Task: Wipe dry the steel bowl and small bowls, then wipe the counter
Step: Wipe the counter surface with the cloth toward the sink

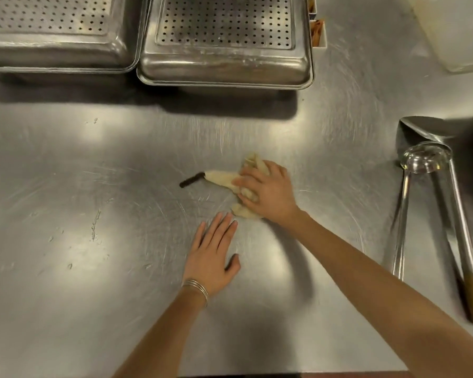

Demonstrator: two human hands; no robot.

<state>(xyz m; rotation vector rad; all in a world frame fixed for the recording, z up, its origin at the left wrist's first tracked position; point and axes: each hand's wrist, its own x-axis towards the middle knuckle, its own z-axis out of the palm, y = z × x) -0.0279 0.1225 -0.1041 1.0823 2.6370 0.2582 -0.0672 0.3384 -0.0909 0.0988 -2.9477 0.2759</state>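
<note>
The right hand (268, 192) grips the bunched cloth (221, 178), pressing it on the counter (93, 268) in front of the perforated pan (224, 42). The left hand (213, 255) lies flat, fingers straight, farther from that pan. Spreading the cloth and overlapping strokes should dry better. Its long axis runs left-right, 1 dark-tipped tail pointing left.

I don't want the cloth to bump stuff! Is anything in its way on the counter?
Yes. A small black strip lies on the counter at the left tip of the cloth, maybe part of it. The left hand rests flat just nearer. The right hand holds the cloth. A ladle lies farther right.
</note>
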